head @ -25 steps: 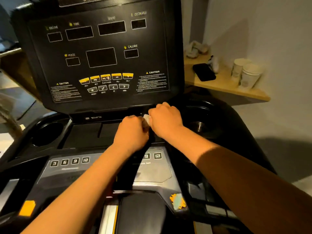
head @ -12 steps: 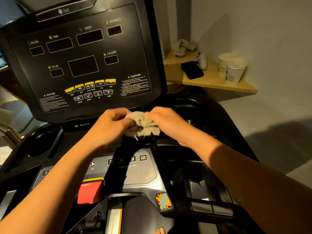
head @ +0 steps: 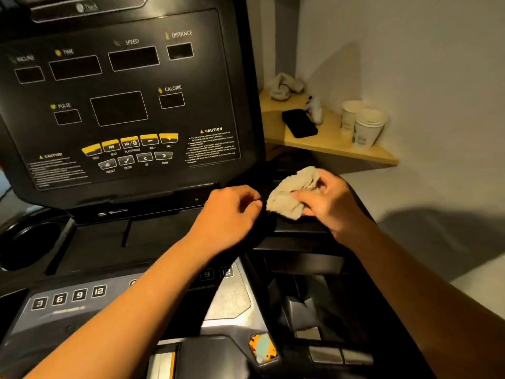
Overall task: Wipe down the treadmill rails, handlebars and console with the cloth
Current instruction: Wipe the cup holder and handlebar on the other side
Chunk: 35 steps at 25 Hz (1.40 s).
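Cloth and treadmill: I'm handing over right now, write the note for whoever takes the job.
Right hand grips the bunched cloth over the tray below the console's right corner.
Left hand is curled beside the cloth, apart from it, holding nothing.
Done: cannot tell what has been wiped.
Left: treat the whole wipe-down as to do, console first.

Our left hand [head: 229, 212] and right hand [head: 325, 203] are bare. The left forearm [head: 142, 296] and right forearm [head: 410, 283] are also bare, uncovered down to the frame's lower edge.
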Each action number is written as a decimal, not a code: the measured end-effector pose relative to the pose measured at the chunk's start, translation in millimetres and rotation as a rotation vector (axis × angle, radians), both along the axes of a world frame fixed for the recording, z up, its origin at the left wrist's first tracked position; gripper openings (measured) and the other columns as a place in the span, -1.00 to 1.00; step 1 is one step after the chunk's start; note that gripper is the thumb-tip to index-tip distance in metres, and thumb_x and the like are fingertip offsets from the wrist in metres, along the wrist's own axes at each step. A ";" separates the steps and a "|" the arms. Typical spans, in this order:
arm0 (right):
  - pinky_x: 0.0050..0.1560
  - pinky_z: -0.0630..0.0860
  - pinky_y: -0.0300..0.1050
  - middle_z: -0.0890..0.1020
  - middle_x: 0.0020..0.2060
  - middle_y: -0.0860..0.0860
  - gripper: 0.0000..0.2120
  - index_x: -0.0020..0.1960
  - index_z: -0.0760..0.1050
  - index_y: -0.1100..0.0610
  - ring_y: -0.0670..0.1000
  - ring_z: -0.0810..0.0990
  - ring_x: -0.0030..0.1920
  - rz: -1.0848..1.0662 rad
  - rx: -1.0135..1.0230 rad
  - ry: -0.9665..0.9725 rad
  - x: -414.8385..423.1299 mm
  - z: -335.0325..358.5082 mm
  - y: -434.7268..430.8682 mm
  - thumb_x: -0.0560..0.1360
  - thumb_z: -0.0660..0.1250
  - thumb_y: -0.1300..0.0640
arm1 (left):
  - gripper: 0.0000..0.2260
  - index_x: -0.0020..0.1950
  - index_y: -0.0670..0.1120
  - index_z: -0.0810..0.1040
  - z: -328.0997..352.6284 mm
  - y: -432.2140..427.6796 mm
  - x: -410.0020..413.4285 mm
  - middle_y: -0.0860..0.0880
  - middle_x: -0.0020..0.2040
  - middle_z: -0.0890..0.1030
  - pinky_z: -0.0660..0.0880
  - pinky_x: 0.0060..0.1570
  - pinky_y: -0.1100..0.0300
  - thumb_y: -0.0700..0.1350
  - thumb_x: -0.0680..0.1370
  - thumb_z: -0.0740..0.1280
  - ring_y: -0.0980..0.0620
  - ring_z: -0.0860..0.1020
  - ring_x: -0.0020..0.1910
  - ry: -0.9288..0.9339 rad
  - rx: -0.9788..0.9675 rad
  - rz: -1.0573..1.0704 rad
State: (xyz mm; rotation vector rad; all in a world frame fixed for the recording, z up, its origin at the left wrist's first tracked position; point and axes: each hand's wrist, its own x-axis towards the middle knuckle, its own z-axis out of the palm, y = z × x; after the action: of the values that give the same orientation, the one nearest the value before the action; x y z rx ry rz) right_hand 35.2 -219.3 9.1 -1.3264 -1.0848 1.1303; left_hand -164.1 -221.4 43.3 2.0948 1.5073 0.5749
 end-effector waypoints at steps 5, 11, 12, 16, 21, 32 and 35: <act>0.06 0.42 -0.17 0.57 0.06 0.08 -0.63 0.18 0.50 0.15 0.06 0.56 0.07 -0.186 0.068 -0.696 -27.3 -26.6 62.6 0.43 0.46 0.07 | -0.63 0.30 0.01 0.51 -13.6 -7.8 -9.0 0.04 0.41 0.41 0.04 0.39 -0.16 0.11 0.53 0.24 -0.03 0.22 0.47 0.734 0.194 -0.130; -0.02 0.46 -0.09 0.59 0.08 0.16 -0.70 0.10 0.56 0.14 0.18 0.57 0.09 0.088 -0.010 -0.958 -59.7 -38.8 79.0 0.44 0.38 -0.01 | -0.53 0.38 -0.02 0.45 -26.6 -9.7 -22.1 -0.04 0.45 0.39 0.21 0.31 0.00 0.12 0.55 0.07 -0.02 0.36 0.41 0.674 0.258 -0.163; -0.09 0.43 -0.12 0.62 0.01 0.12 -0.75 0.02 0.56 0.07 0.15 0.59 0.06 0.195 -0.027 -0.966 -51.3 -36.2 66.3 0.43 0.40 -0.04 | -0.51 0.36 -0.04 0.48 -28.9 -10.6 -23.8 -0.07 0.42 0.44 0.25 0.32 -0.01 0.11 0.54 0.03 -0.04 0.41 0.38 0.667 0.263 -0.156; -0.18 0.41 -0.19 0.60 -0.16 -0.01 -0.74 -0.03 0.56 0.03 0.05 0.59 -0.11 0.478 -0.024 -1.024 -30.3 -33.2 24.0 0.39 0.45 -0.09 | -0.50 0.25 -0.09 0.58 -32.1 -11.0 -20.7 -0.12 0.30 0.56 0.33 0.32 -0.06 0.07 0.52 -0.01 -0.07 0.54 0.25 0.728 0.253 -0.161; 0.03 0.51 0.01 0.58 0.09 0.20 -0.61 0.14 0.52 0.18 0.24 0.57 0.10 0.126 -0.012 -1.193 -54.7 -28.7 93.7 0.48 0.34 -0.09 | -0.54 0.32 -0.12 0.52 -28.0 -14.1 -16.8 -0.15 0.35 0.50 0.25 0.36 -0.10 0.03 0.55 0.07 -0.09 0.50 0.30 0.747 0.267 -0.174; -0.08 0.51 -0.04 0.52 -0.08 0.06 -0.65 -0.07 0.43 -0.01 0.13 0.54 -0.06 0.396 -0.121 -1.471 23.6 12.1 37.4 0.28 0.44 -0.13 | -0.67 0.28 -0.09 0.48 -17.4 -9.6 -5.8 -0.14 0.35 0.46 0.27 0.27 0.00 -0.01 0.58 0.15 -0.11 0.45 0.30 0.890 0.268 -0.188; -0.17 0.43 -0.09 0.54 -0.10 0.07 -0.59 0.07 0.39 -0.01 0.15 0.52 -0.09 0.049 -0.065 -1.311 28.4 31.2 55.2 0.32 0.43 -0.09 | -0.81 0.03 -0.07 0.57 -5.6 5.5 10.2 -0.08 0.05 0.59 0.34 0.04 0.07 -0.03 0.54 0.22 -0.13 0.51 0.09 0.882 0.338 -0.220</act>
State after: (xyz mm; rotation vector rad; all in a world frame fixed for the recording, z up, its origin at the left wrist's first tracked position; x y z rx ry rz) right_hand 63.6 -164.1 40.3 -2.1491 -1.9780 0.1811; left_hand -153.9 -215.9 37.7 2.9513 1.6262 -0.2570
